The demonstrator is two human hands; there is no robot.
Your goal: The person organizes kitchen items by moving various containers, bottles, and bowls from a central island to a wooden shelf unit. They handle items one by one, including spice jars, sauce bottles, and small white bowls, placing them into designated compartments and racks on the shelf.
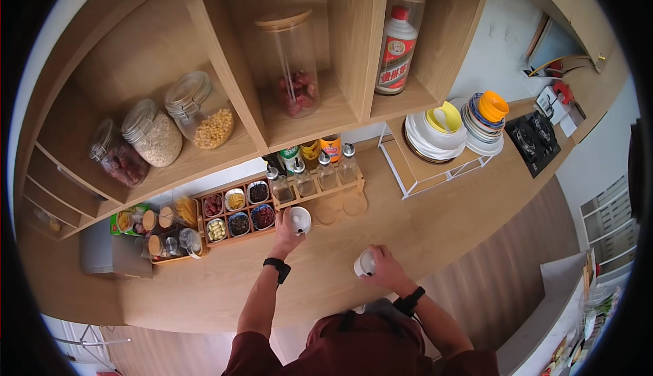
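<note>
My left hand [286, 237] grips a small white lidded jar [301, 219] from its left side, close to the front of a wooden bottle rack [320, 191]. In my right hand [392, 272] is a second white lidded jar [363, 262], low over the counter near its front edge. Whether either jar touches the wood cannot be told. Between the rack and my hands lies a wooden tray with round recesses [341, 210]. Several glass bottles with metal pour spouts [304, 183] stand in the rack. Left of it sits a divided wooden box [219, 243] with dried ingredients in cups.
A shelf unit [311, 133] overhangs the counter [204, 289], holding lidded glass jars [153, 133] and a white bottle [397, 52]. Stacked plates [433, 138] and bowls [482, 126] stand on a white-framed rack [405, 184]. A gas hob [533, 141] is further right; a basket of jars [176, 258] is left.
</note>
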